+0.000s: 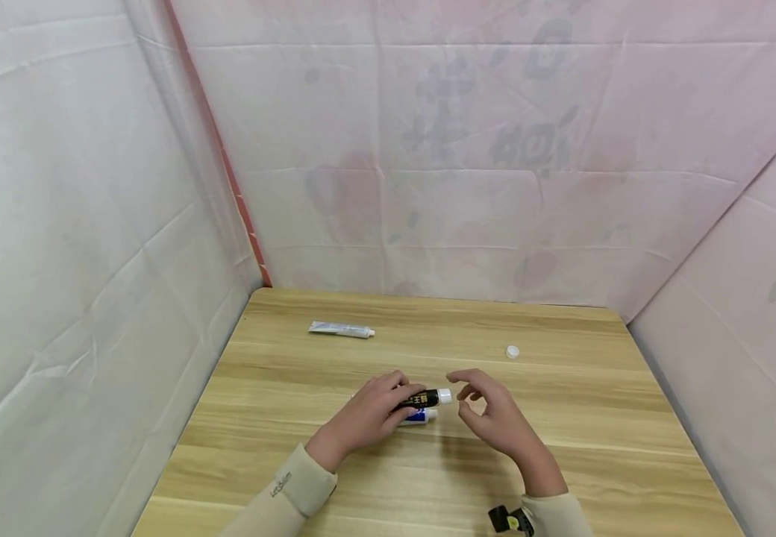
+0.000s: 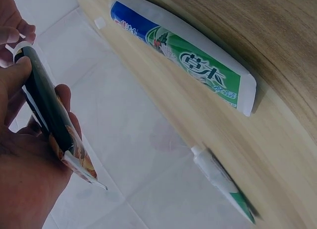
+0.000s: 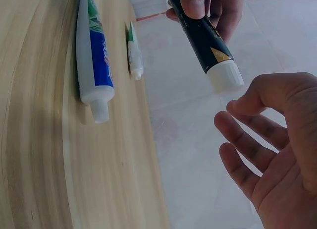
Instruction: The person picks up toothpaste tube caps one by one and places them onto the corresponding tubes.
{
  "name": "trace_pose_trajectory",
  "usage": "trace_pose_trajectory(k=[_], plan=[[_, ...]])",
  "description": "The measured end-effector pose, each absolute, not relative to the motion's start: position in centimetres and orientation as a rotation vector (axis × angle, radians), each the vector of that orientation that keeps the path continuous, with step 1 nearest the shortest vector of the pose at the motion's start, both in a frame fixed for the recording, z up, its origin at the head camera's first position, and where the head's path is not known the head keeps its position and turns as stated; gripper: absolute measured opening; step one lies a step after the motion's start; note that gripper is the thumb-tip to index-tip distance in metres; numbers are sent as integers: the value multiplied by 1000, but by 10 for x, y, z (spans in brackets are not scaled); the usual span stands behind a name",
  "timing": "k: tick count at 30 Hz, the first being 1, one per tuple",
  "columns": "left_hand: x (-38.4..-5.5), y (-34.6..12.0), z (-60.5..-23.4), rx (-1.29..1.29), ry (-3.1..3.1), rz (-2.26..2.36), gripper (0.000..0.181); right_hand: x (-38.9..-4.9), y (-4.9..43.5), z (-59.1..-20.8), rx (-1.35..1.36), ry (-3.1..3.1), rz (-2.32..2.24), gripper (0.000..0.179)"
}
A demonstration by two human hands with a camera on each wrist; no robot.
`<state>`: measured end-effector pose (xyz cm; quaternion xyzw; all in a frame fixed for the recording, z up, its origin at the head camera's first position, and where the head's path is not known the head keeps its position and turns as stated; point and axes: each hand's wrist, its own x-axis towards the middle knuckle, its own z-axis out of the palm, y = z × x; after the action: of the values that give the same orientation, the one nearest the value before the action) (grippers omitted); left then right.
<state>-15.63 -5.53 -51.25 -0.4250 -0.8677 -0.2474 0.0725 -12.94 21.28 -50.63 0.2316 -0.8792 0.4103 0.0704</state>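
My left hand (image 1: 373, 409) grips a black toothpaste tube (image 1: 424, 398) with gold lettering and a white cap (image 3: 225, 76) on its right end. Thumb and fingers wrap its body, and the flat tail sticks out past the palm in the left wrist view. Just right of the cap is my right hand (image 1: 492, 414), its fingers loosely bent with nothing between them; a small gap separates the fingertips from the cap. Below the black tube lies a white, blue and green toothpaste tube (image 2: 185, 55) on the table, its narrow white nozzle end (image 3: 100, 111) pointing right.
Farther back on the wooden table (image 1: 260, 388) lies another, whitish tube (image 1: 341, 329) with a green tail. A loose white cap (image 1: 512, 351) sits toward the back right. Cloth walls (image 1: 455, 224) enclose the table at the back and both sides.
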Motion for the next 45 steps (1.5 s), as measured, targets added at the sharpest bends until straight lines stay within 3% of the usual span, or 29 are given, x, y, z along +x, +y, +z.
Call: trace_pose_trajectory(k=[14, 28, 45], plan=[[-155, -55, -511, -1271, -2617, -766, 41, -126, 206, -499, 726, -2622, 1324, 45], [-154, -54, -513, -1258, -2651, -757, 40, -127, 207, -504, 611, -2713, 1369, 23], [-154, -54, -514, -1268, -2629, -742, 39, -126, 208, -503, 467, -2831, 1386, 26]])
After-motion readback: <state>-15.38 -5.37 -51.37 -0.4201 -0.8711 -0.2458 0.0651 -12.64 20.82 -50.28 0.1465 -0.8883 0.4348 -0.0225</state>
